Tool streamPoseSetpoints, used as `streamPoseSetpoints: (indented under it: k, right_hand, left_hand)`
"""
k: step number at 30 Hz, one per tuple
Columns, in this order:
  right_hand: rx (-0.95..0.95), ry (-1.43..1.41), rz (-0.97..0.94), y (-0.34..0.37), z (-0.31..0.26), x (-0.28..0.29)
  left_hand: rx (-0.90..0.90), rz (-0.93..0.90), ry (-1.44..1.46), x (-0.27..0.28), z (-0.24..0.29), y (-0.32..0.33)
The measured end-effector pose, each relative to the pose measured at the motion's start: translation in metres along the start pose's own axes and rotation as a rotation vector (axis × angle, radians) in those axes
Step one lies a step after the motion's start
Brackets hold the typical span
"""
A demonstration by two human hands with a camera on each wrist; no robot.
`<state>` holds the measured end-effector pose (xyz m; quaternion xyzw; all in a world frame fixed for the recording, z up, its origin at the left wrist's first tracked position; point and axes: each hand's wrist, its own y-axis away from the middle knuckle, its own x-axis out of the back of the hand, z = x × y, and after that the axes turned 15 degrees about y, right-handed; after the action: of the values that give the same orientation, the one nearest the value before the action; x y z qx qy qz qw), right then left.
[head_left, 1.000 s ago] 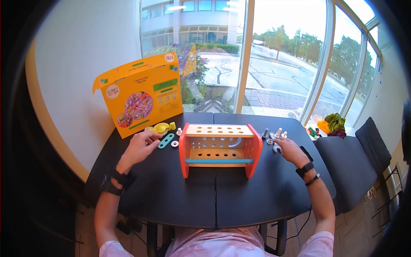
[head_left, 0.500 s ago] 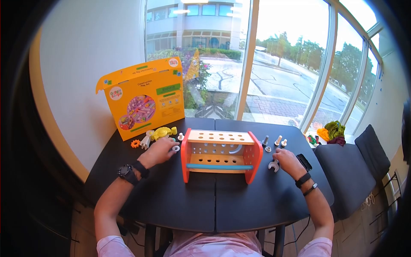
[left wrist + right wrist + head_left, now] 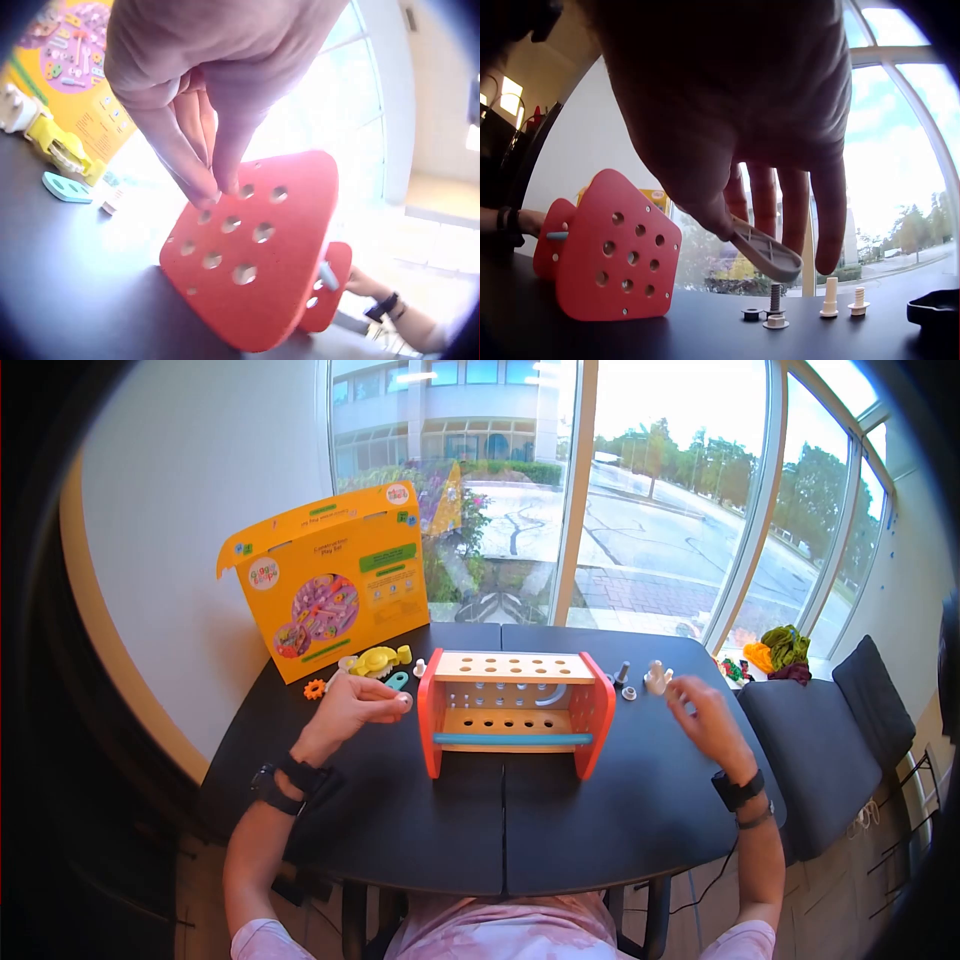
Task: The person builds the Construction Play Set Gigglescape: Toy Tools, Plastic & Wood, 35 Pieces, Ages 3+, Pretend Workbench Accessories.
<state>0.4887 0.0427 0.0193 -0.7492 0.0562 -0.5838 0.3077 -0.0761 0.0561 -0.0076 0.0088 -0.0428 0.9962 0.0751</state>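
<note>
My left hand [image 3: 345, 715] pinches a small white ring nut [image 3: 404, 701] between thumb and fingertips, just left of the toy workbench's red side panel [image 3: 430, 710]. In the left wrist view the fingertips overlap that holed panel and hide the nut. My right hand [image 3: 712, 730] is raised over the table's right side. The right wrist view shows it holding a pale grey toy wrench [image 3: 769, 259] by thumb and fingers, the rounded, ribbed end pointing outward. Below stand a grey bolt [image 3: 775, 296], two cream bolts [image 3: 829, 300] and a pale nut [image 3: 775, 321].
A yellow toy box [image 3: 335, 585] stands at the back left. Before it lie a yellow toy piece [image 3: 377, 660], a teal holed strip [image 3: 397, 680], an orange gear [image 3: 315, 689] and a white bolt [image 3: 419, 668]. A grey chair [image 3: 815, 740] stands to the right.
The left hand reached over to the ring nut, took it and drew slightly back. The right hand took up the wrench from among the bolts and moved right.
</note>
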Motion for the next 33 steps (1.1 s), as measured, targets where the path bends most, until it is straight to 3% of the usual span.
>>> streamPoseSetpoints:
  k: [5,8,12,19,28,33]
  right_hand:
    - [-0.047,-0.201,0.301,-0.003,-0.056,0.034]
    - [0.139,-0.141,0.367,0.0,-0.093,0.041]
    - [0.423,0.062,0.368,0.006,-0.14,0.04]
    - [0.625,0.116,0.274,-0.002,-0.175,0.011]
    - [0.64,0.061,0.168,-0.002,-0.183,-0.008]
    - [0.573,-0.142,0.05,0.007,-0.182,-0.028]
  left_hand:
    - [-0.043,-0.022,0.311,-0.013,0.04,0.037]
    - [-0.03,-0.06,0.357,-0.027,0.058,0.052]
    - [0.001,-0.147,0.355,-0.049,0.069,0.064]
    - [0.024,-0.242,0.3,-0.076,0.072,0.068]
    - [0.056,-0.28,0.298,-0.088,0.065,0.07]
    - [0.021,-0.224,0.349,-0.093,0.058,0.068]
